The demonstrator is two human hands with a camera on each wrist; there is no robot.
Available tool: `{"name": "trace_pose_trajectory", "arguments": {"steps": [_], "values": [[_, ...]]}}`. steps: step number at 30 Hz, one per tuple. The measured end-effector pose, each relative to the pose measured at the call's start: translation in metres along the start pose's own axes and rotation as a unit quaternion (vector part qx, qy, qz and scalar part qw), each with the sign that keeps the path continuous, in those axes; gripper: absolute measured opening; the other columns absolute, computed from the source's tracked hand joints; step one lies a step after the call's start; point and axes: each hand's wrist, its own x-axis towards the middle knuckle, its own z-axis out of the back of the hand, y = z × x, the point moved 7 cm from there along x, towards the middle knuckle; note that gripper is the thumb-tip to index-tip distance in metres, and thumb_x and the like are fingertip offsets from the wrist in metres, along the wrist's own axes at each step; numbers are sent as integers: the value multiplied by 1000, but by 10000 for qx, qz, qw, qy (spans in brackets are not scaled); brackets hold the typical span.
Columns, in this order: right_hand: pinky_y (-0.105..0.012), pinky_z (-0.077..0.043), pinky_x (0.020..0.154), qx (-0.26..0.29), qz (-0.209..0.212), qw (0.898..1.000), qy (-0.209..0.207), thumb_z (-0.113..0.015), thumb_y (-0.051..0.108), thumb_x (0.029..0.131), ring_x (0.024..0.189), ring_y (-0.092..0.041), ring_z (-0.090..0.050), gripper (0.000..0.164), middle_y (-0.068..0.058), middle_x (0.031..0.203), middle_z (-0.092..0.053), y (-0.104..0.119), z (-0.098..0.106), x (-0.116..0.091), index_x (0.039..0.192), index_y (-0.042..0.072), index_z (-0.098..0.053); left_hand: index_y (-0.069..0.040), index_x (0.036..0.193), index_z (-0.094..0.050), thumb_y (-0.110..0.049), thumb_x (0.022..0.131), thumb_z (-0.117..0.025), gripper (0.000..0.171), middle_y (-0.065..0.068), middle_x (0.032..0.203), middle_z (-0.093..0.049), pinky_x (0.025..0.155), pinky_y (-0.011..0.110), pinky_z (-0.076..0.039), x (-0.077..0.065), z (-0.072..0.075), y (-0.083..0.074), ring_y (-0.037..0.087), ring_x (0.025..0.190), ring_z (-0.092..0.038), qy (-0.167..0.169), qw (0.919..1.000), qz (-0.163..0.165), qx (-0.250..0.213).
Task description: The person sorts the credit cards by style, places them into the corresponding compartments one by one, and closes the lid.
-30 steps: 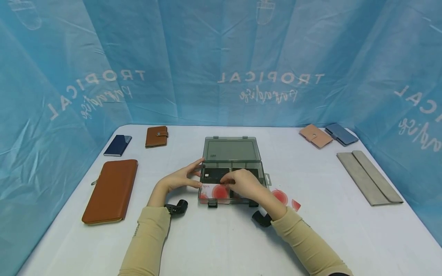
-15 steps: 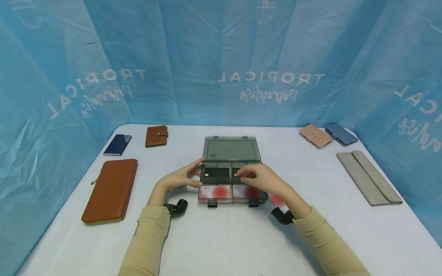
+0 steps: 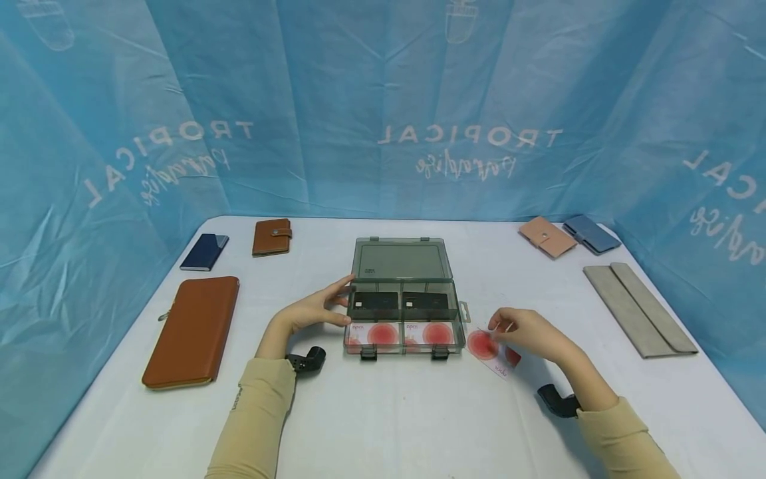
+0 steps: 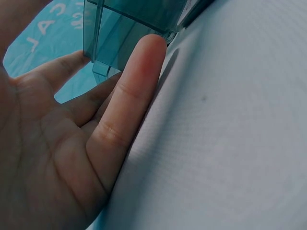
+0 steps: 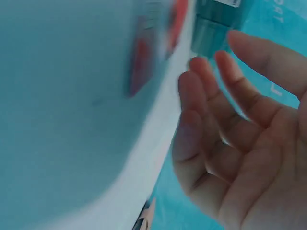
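Observation:
A clear grey-green plastic box (image 3: 402, 352) stands with its lid (image 3: 402, 259) folded back. Two black cards (image 3: 376, 301) lie in its rear compartments and two white cards with red circles (image 3: 383, 333) in the front ones. My left hand (image 3: 314, 311) touches the box's left side, its fingers spread and fairly straight, as the left wrist view also shows. Right of the box, a white card with a red circle (image 3: 482, 344) and a red piece (image 3: 512, 357) lie on the table. Over them hovers my right hand (image 3: 532, 332), fingers loosely bent and holding nothing in the right wrist view.
A large brown case (image 3: 193, 332), a navy booklet (image 3: 204, 252) and a brown snap wallet (image 3: 272, 237) lie at left. At right are a tan wallet (image 3: 547, 237), a blue wallet (image 3: 591, 234) and a grey sleeve (image 3: 640, 309). A blue printed curtain (image 3: 359, 100) surrounds the table.
My right hand has moved from the front left compartment over the rear right one and out to the cards right of the box. A black card now shows fully there. My left hand stays put.

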Motion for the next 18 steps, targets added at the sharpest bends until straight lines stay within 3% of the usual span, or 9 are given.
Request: {"name": "trace_pose_trajectory", "arguments": {"steps": [5, 11, 16, 18], "values": [[-32, -43, 59, -37, -202, 9994, 284, -74, 15, 77, 63, -17, -54, 33, -6, 81, -54, -12, -9, -6, 100, 4, -53, -25, 150, -7, -18, 80, -72, 96, 13, 153, -14, 100, 61, -23, 0, 0, -1, 33, 130, -31, -14, 10000, -4, -1], [-30, -40, 56, -734, -222, 9970, 134, -82, 25, 68, 64, -16, -46, 56, -5, 75, -49, -10, -16, -6, 107, 2, -50, -25, 150, -7, -18, 79, -72, 96, 13, 153, -14, 100, 61, -23, -2, 0, -2, 33, 130, -31, -1, 10000, -11, -28], [-31, -38, 55, -1074, -528, 9924, 279, -82, 27, 68, 62, -16, -46, 63, -4, 72, -49, -8, -19, -3, 113, 0, -47, -25, 150, -7, -17, 80, -71, 95, 13, 153, -13, 100, 61, -23, -3, 0, -2, 33, 130, -31, 15, 10000, -41, -14], [-32, -37, 56, -1054, -604, 9916, 440, -81, 26, 68, 62, -17, -46, 58, -5, 73, -49, -11, -20, -3, 109, -2, -49, -25, 150, -7, -17, 81, -70, 95, 13, 153, -13, 101, 61, -23, -2, -1, -2, 33, 130, -31, 37, 10000, -65, 2]]}}
